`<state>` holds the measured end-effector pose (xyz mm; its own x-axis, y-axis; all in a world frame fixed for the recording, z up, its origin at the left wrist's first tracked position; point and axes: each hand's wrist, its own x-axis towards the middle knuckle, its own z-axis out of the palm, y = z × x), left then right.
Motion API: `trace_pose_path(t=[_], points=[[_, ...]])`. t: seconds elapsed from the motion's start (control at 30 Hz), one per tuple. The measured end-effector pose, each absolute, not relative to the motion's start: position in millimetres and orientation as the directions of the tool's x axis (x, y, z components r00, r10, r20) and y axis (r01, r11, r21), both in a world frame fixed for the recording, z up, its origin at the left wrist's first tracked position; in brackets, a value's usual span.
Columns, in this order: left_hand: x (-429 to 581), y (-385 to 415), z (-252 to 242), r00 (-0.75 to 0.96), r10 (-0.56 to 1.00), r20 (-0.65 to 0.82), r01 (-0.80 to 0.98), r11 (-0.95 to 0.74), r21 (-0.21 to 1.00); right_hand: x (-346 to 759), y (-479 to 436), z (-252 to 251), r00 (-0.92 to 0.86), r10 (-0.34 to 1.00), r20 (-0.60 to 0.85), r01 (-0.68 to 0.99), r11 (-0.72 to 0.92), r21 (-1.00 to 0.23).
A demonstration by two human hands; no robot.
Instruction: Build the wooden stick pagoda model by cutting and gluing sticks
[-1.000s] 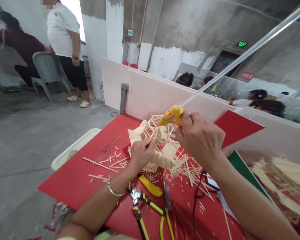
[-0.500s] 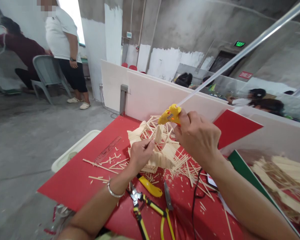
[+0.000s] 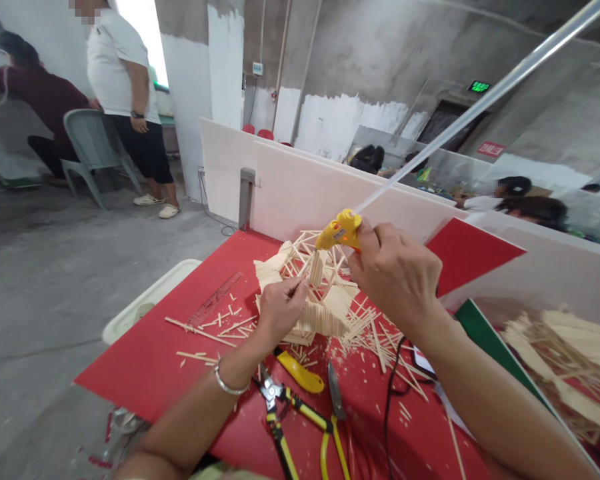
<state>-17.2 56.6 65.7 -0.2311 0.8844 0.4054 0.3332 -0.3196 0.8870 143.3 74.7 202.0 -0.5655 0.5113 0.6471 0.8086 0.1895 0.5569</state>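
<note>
My right hand [image 3: 397, 263] is wrapped round a yellow hot glue gun [image 3: 341, 229] with a long clear glue stick [image 3: 430, 143] rising out of its back. The gun's nozzle points down at the top of a small panel of wooden sticks [image 3: 318, 268]. My left hand [image 3: 283, 307] pinches at the panel's left side, the thumb and forefinger closed on a thin wooden stick whose tip is mostly hidden. Around and below both hands stands a model built of wooden sticks [image 3: 325, 320], with ribbed panels and an open lattice behind.
Loose sticks and chips lie over the red tabletop [image 3: 145, 360]. Near me are pliers [image 3: 275, 400], a yellow-handled cutter [image 3: 300, 372] and another yellow-handled tool [image 3: 336, 393]. A clear ruler [image 3: 215, 298] lies left. A black cable [image 3: 389, 400] runs right. A white partition [image 3: 300, 190] stands behind.
Both hands, the glue gun and the stick model stay almost where they were. At the far left the standing person in white has shifted slightly left.
</note>
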Motion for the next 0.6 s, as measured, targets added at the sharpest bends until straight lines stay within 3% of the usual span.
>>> trace_pose_path(t=[0.6], points=[[-16.8,57.0,64.2,-0.239,0.884,0.401,0.343,-0.310,0.887,142.9,73.4,203.4,-0.568,0.507,0.649,0.805,0.175,0.567]])
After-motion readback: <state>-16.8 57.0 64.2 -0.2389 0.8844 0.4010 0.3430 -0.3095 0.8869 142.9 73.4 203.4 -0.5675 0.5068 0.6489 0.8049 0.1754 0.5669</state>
